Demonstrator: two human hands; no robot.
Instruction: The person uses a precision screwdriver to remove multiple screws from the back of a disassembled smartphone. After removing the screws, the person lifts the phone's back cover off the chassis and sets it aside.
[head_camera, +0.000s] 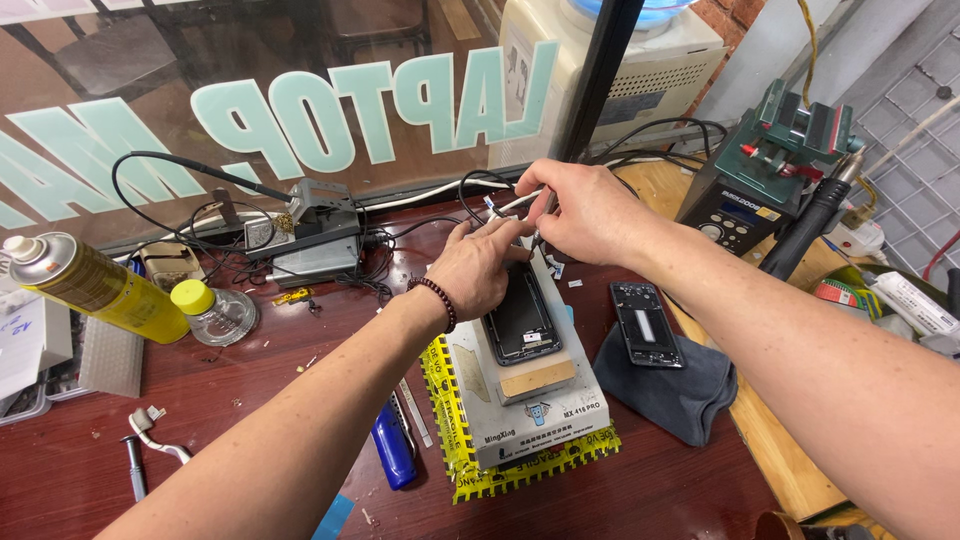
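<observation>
A dark phone (523, 325) lies face up on a grey heating plate (535, 400) edged with yellow tape. My left hand (478, 268), with a bead bracelet on its wrist, presses down on the phone's far end with fingers spread. My right hand (588, 210) hovers just beyond it, pinching a thin metal tool (533, 243) that points at the phone's top edge. A white strip (505, 205) sticks out from the same hand.
A second phone frame (646, 323) rests on a dark cloth (670, 390) to the right. A soldering stand (315, 230), a yellow spray can (95, 287) and a small bottle (212, 312) sit at left. A blue tool (392, 447) lies beside the plate. A hot-air station (765, 170) stands at right.
</observation>
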